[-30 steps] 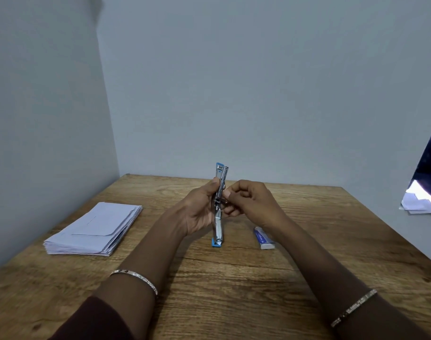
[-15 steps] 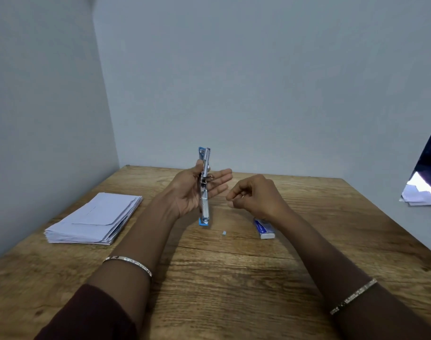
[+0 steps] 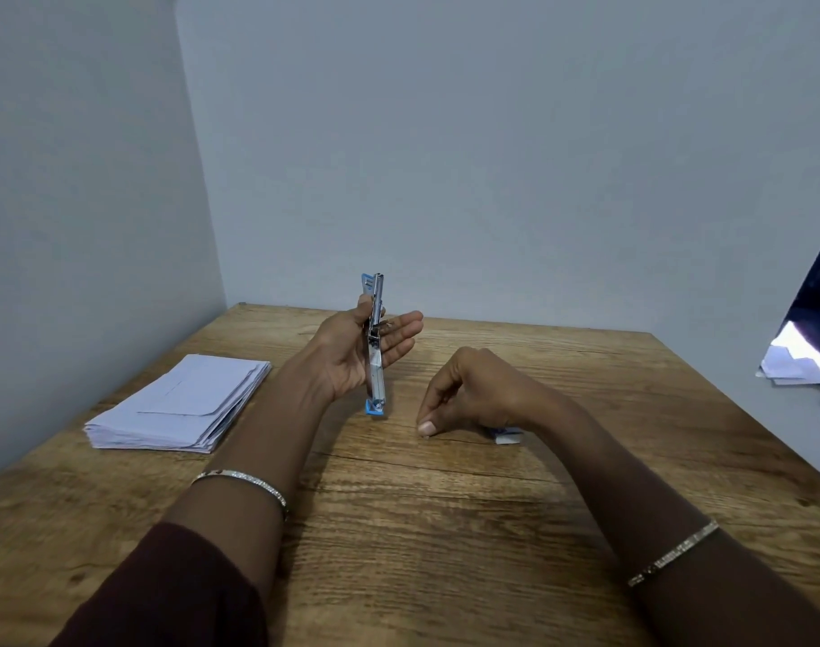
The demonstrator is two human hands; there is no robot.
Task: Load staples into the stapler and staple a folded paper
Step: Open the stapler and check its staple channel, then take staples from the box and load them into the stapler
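Note:
My left hand (image 3: pixel 352 352) holds the blue and silver stapler (image 3: pixel 374 347) upright above the wooden table (image 3: pixel 445 530), swung open in a straight line, with the fingers spread behind it. My right hand (image 3: pixel 473 394) is down at the tabletop to the right of the stapler, thumb and fingers pinched together on a small staple piece that they hide. A blue and white staple box (image 3: pixel 508 436) lies behind my right wrist, mostly covered. A stack of folded white papers (image 3: pixel 179 403) lies on the table to the left.
Grey walls close the table at the left and back. At the right edge some white papers (image 3: pixel 800 366) lie beside a dark object. Both wrists wear thin bracelets.
My right hand let go of the stapler and dropped to the table, where a small staple piece had fallen. My left hand carried the stapler left and opened its fingers.

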